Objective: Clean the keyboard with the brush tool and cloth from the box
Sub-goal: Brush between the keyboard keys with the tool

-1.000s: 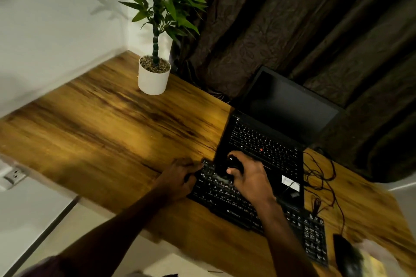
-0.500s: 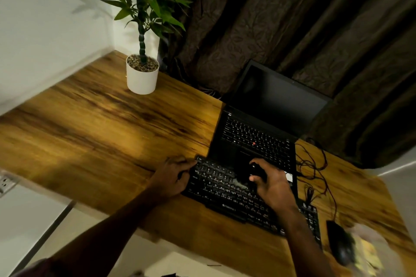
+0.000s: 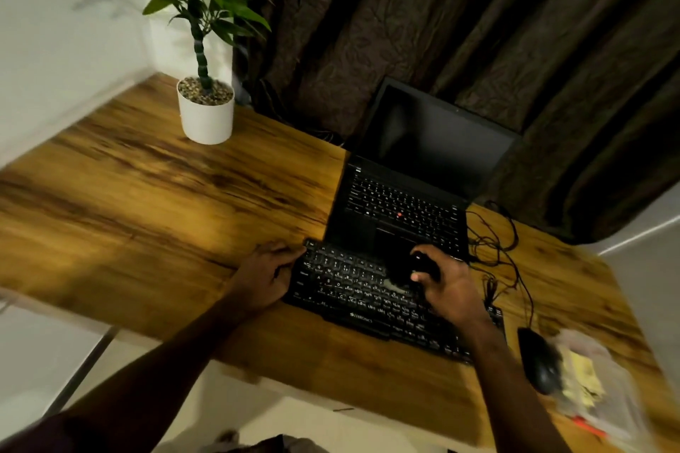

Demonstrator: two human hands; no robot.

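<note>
A black external keyboard (image 3: 353, 290) lies on the wooden desk, in front of the laptop. My right hand (image 3: 447, 281) is closed around a dark brush tool (image 3: 399, 268), whose bristle end rests on the keys near the keyboard's middle. My left hand (image 3: 266, 268) lies flat at the keyboard's left end, fingers touching its edge. A clear box (image 3: 603, 390) with something yellow in it sits blurred at the desk's right edge; I cannot make out a cloth.
An open black laptop (image 3: 401, 210) with a dark screen stands right behind the keyboard. A black mouse (image 3: 539, 360) and tangled cables (image 3: 496, 246) lie to the right. A white potted plant (image 3: 206, 114) stands at the back left. Bare wooden desk (image 3: 147, 202) spreads left.
My right hand has swept the brush rightward along the keyboard, from its left part to about its middle. My left hand has stayed at the left end. The camera view shifted slightly.
</note>
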